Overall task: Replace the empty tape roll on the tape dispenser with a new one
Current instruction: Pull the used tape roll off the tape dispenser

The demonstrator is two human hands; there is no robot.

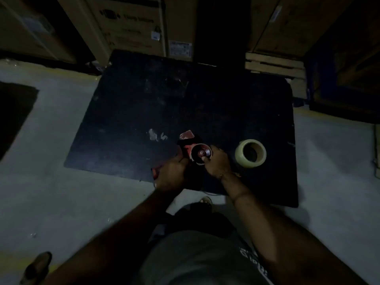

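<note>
The scene is dim. A dark counter (205, 103) stands on a pale floor (51, 161), and the person stands at its near edge with both arms reaching over it.

The red tape dispenser (188, 150) is held above the near part of the counter, a little left of its middle. The left hand (171, 173) is wrapped around the dispenser's handle end in a closed grip. The empty roll (200, 156), a pale ring, sits on the dispenser's hub with its open face toward the camera. The right hand (217, 161) is at the ring's right and lower rim, fingers curled on it; the thumb tip lies against the rim's lower edge. How firmly that grip pinches the ring cannot be told in the poor light.

The new tape roll (250, 153) lies flat on the counter just beside the right hand, to its right, apart from the dispenser and well inside the counter's right edge.

The far half of the counter is bare apart from pale scuffs (156, 135) left of the dispenser. Cardboard boxes (127, 27) stand close against the counter's far edge, and a wooden pallet (273, 63) sits at its far right corner. Open floor lies to the left and right of the counter.
</note>
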